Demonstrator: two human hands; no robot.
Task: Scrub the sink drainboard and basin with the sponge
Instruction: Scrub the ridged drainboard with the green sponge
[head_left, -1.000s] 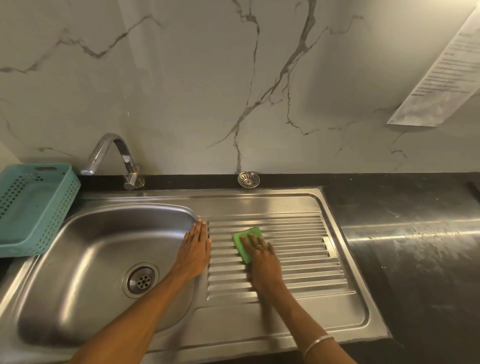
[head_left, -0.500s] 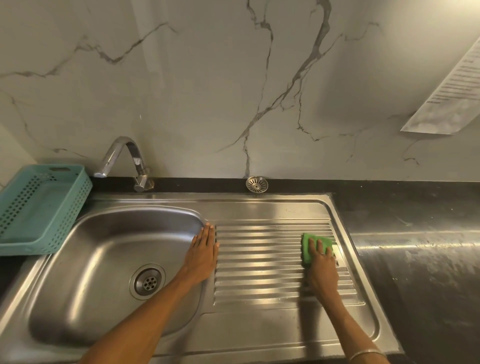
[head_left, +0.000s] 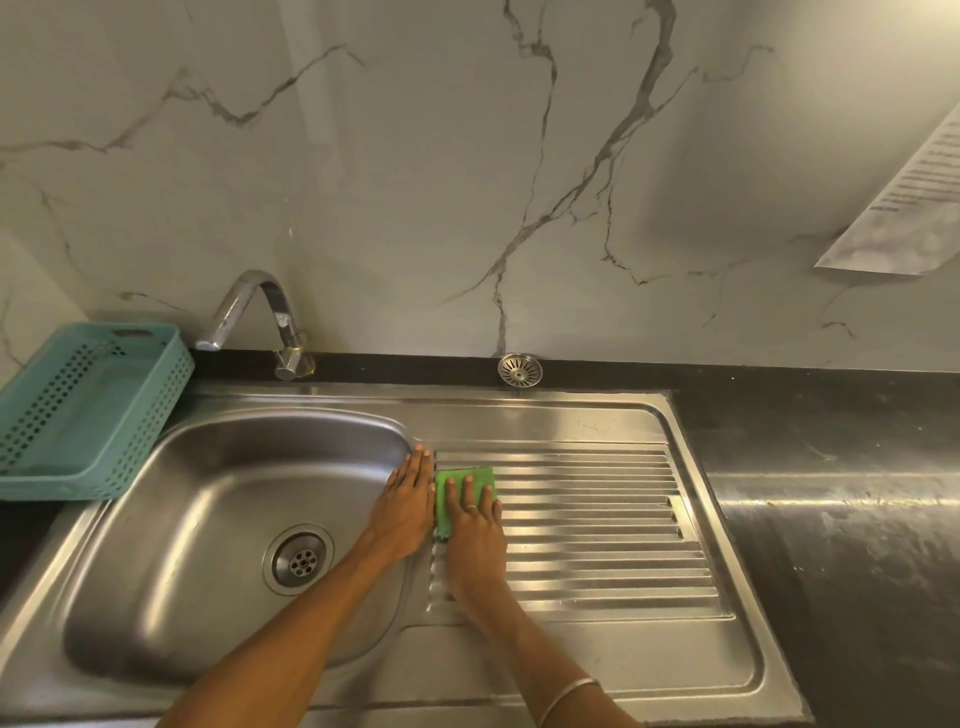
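Note:
A green sponge lies flat at the left end of the ribbed steel drainboard. My right hand presses down on it with straight fingers, covering its near half. Right beside it, my left hand rests flat on the strip between the drainboard and the basin, fingers pointing away from me. The basin is bare steel with a round drain at its bottom.
A chrome tap stands behind the basin. A teal perforated basket sits at the far left. A loose drain strainer leans on the black back ledge. Dark countertop extends right of the sink.
My right hand has slid the sponge from the right end of the drainboard back to its left end, next to my left hand, which stayed in place.

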